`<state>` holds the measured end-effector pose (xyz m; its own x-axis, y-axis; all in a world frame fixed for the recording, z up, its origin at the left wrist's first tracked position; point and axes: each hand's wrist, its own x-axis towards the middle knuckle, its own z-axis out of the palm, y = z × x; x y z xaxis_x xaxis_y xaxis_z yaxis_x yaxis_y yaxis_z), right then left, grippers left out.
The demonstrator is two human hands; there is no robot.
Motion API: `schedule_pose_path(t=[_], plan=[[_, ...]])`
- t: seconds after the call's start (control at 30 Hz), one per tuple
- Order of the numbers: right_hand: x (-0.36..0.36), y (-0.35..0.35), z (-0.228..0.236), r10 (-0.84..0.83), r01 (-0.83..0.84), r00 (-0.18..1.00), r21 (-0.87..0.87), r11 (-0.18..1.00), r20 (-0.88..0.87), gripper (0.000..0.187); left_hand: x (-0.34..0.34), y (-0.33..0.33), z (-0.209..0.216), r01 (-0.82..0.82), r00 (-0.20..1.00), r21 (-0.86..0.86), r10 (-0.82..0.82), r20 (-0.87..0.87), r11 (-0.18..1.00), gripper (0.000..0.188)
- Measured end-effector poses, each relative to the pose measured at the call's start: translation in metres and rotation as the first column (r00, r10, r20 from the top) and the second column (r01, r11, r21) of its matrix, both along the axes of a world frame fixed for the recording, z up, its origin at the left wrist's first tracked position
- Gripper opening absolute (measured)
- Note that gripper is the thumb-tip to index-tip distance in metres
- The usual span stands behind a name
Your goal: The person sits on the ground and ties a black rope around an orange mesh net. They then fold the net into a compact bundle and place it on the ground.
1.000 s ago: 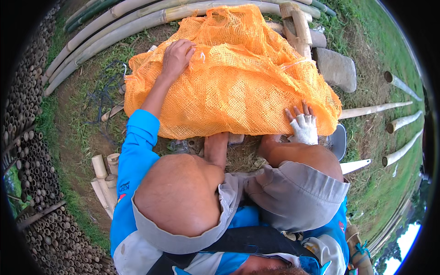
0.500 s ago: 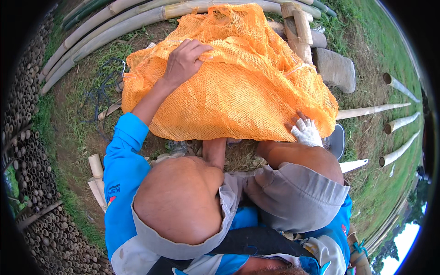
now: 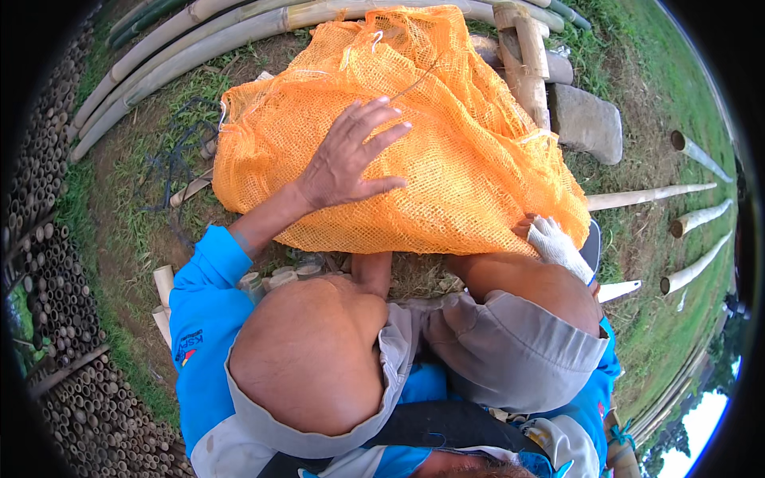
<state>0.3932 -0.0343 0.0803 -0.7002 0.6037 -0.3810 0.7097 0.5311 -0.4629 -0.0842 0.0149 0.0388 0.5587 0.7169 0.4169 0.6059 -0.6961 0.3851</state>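
A large piece of orange mesh netting [image 3: 422,183] is spread over the ground in front of my knees, with folds and a few white ties in it. My left hand [image 3: 351,155], bare, is over its left middle with fingers spread apart and nothing held. At the netting's lower right edge, my right hand [image 3: 554,243] wears a white fingerless glove. Its bare fingertips are curled at the mesh there, and the edge seems pinched in them. What lies under the netting is hidden.
Long bamboo poles [image 3: 263,32] lie across the far side. A notched bamboo post [image 3: 522,68] and a grey stone block [image 3: 586,123] stand at the far right. Stacked cut bamboo [image 3: 88,390] fills the left. A white saw-like blade [image 3: 619,290] lies beside my right knee.
My left hand has let go of a fold of netting, spread its fingers and come nearer to me. The netting lies flatter. My right hand has shifted slightly rightward and nearer, its fingers more curled.
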Motion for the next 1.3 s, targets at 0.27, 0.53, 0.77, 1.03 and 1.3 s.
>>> schedule_pose_path(t=[0.27, 0.53, 0.77, 1.03, 1.3], plan=[[0.005, 0.014, 0.027, -0.099, 0.087, 0.994, -0.195, 0.977, -0.051, 0.063, -0.073, -0.134, -0.044, -0.282, 0.885, -0.241, 0.155, -0.439, 0.928, 0.093], [0.007, 0.016, 0.063, -0.108, 0.115, 0.993, -0.257, 0.960, 0.040, 0.057, -0.139, -0.135, -0.022, -0.267, 0.962, -0.547, 0.191, -0.193, 0.794, 0.040], [0.034, 0.035, 0.082, -0.257, 0.278, 0.960, -0.429, 0.860, 0.106, 0.059, -0.178, -0.121, -0.009, -0.061, 0.936, -0.981, 0.352, 0.008, 0.184, 0.038], [0.040, 0.160, 0.111, -0.201, 0.212, 0.977, -0.273, 0.938, 0.069, 0.067, -0.209, -0.054, 0.029, -0.060, 0.883, -0.983, 0.469, 0.028, 0.171, 0.046], [-0.004, 0.386, 0.060, -0.251, 0.056, 0.927, 0.558, 0.828, 0.280, 0.051, -0.264, 0.127, 0.022, -0.409, 0.824, -0.751, 0.563, -0.060, 0.518, 0.043]])
